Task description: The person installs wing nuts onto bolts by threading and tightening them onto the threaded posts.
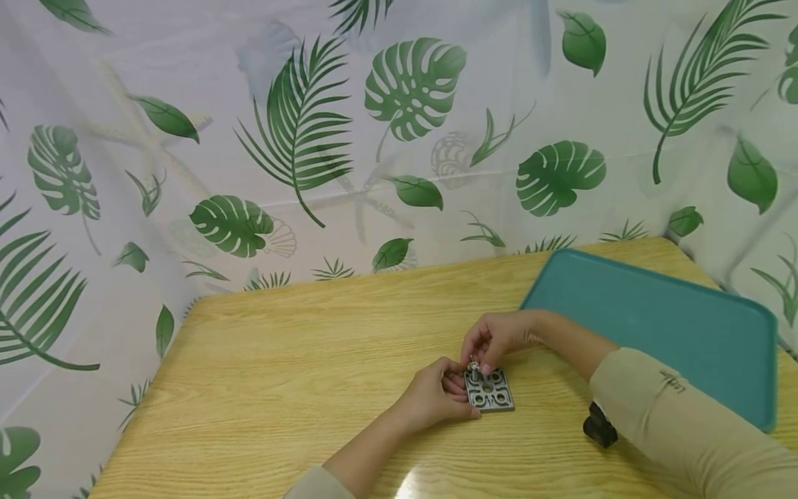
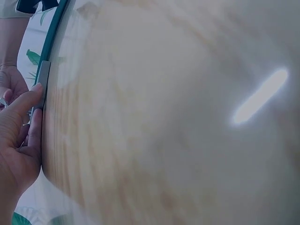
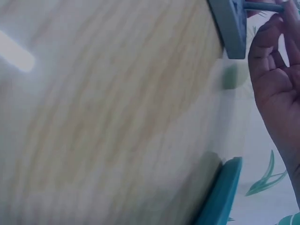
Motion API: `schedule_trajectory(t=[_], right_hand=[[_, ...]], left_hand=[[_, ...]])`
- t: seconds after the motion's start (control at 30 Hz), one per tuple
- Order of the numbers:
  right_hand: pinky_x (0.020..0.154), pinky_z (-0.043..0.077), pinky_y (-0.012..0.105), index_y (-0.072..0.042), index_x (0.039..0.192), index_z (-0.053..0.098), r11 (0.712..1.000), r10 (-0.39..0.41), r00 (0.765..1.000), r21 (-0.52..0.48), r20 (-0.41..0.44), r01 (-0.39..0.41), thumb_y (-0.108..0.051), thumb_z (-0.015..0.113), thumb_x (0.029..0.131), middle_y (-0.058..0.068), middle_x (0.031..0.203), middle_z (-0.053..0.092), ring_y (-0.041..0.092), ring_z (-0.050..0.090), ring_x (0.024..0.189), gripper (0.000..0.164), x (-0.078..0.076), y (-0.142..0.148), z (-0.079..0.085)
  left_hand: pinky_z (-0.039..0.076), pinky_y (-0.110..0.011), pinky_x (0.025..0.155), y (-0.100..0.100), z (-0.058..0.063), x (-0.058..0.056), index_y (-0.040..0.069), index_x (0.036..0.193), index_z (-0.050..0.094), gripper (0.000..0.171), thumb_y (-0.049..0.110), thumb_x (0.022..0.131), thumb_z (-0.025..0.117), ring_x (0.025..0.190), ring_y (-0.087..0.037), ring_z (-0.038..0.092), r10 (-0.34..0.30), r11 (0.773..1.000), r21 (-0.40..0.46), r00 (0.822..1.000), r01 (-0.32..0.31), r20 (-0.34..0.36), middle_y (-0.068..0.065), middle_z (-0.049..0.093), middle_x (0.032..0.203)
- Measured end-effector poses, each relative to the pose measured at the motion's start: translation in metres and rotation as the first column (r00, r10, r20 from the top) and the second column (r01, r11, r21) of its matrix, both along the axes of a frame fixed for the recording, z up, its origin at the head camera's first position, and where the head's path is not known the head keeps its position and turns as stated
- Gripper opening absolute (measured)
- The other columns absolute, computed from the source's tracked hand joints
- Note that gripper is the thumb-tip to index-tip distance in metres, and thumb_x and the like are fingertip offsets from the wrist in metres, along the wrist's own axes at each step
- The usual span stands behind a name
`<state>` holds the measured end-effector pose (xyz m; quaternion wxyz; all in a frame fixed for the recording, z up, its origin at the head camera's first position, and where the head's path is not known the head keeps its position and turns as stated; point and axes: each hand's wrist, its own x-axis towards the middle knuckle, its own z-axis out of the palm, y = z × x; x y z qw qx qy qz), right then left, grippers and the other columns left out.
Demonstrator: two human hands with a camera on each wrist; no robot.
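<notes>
Metal rod [image 3: 264, 6] pinched upright over square plate [image 1: 497, 392]

The metal rod is pinched between the thumb and fingers of the right hand [image 1: 508, 337]. Directly beneath that pinch lies the square plate, pierced with round holes and marked with curved grooves; whether the rod is seated in a hole cannot be told. The plate is gripped along its left side by the left hand [image 1: 430, 396]. Both grips are held just above the wood-grain table [image 1: 280, 388]. Beyond the right-hand grip, to its right, a teal tray [image 1: 648, 305] is set.
</notes>
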<state>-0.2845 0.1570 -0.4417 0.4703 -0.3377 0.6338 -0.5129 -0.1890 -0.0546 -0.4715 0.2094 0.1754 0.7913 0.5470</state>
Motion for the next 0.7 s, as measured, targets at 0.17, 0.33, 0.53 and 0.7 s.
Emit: schedule_trajectory(t=[0.17, 0.33, 0.53, 0.7], right_hand=[[0.066, 0.052, 0.018, 0.015, 0.102, 0.063, 0.998, -0.056, 0.998, -0.034, 0.004, 0.057, 0.004, 0.071, 0.079, 0.003, 0.087, 0.07, 0.006, 0.06, 0.073, 0.026, 0.004, 0.0, -0.005], [0.069, 0.055, 0.021, 0.007, 0.094, 0.069, 0.984, -0.177, 0.981, -0.003, -0.075, 0.178, -0.002, 0.074, 0.078, 0.005, 0.087, 0.07, 0.01, 0.062, 0.076, 0.019, 0.013, 0.001, -0.007], [0.064, 0.053, 0.02, 0.007, 0.091, 0.067, 0.942, -0.329, 0.913, -0.023, -0.24, 0.334, -0.01, 0.076, 0.079, 0.002, 0.083, 0.069, 0.008, 0.061, 0.072, 0.022, 0.033, 0.001, -0.01], [0.061, 0.05, 0.019, 0.007, 0.088, 0.067, 0.875, -0.475, 0.811, -0.087, -0.342, 0.476, -0.009, 0.075, 0.08, 0.006, 0.082, 0.069, 0.005, 0.059, 0.069, 0.02, 0.054, -0.003, -0.011]], left_hand=[[0.055, -0.016, 0.072, 0.001, -0.001, 0.0, -0.001, 0.117, 0.053, 0.058, 0.007, 0.068, 0.084, 0.081, -0.006, 0.061, 0.008, 1.0, -0.004, 1.0, -0.008, -0.006, -0.002, 0.059, 0.094], [0.055, -0.016, 0.073, 0.0, -0.001, 0.0, -0.001, 0.118, 0.052, 0.059, 0.007, 0.069, 0.083, 0.081, -0.006, 0.06, 0.008, 1.0, -0.004, 1.0, -0.008, -0.009, -0.002, 0.059, 0.094], [0.055, -0.017, 0.074, 0.0, 0.001, 0.0, -0.001, 0.12, 0.051, 0.059, 0.007, 0.07, 0.083, 0.082, -0.006, 0.06, 0.004, 1.0, -0.01, 1.0, -0.004, 0.0, -0.001, 0.058, 0.094], [0.055, -0.017, 0.074, 0.0, 0.001, 0.001, 0.001, 0.12, 0.051, 0.059, 0.008, 0.071, 0.082, 0.082, -0.006, 0.06, -0.006, 1.0, -0.014, 1.0, 0.006, 0.003, 0.0, 0.058, 0.095]])
